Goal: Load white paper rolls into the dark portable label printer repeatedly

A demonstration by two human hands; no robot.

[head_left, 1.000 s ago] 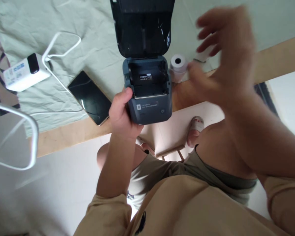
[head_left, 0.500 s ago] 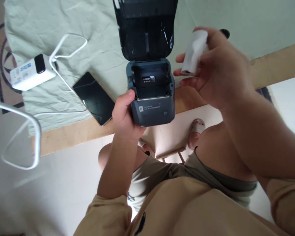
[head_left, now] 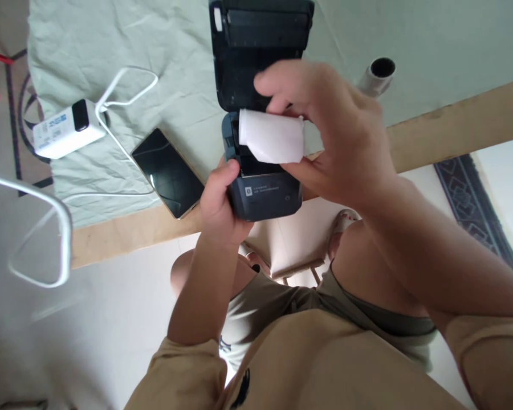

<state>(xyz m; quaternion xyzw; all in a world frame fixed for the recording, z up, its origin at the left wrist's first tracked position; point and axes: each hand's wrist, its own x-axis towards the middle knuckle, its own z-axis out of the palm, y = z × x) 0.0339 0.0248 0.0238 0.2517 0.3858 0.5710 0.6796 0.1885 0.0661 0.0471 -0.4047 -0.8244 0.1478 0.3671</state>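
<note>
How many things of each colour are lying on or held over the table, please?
White: 3 – paper roll, charger, cable
Dark: 2 – printer, phone
Grey: 1 – empty core
Total: 6

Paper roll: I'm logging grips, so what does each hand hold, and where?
Right hand pinches the paper roll around its right end; left hand grips the printer by its left side.
</note>
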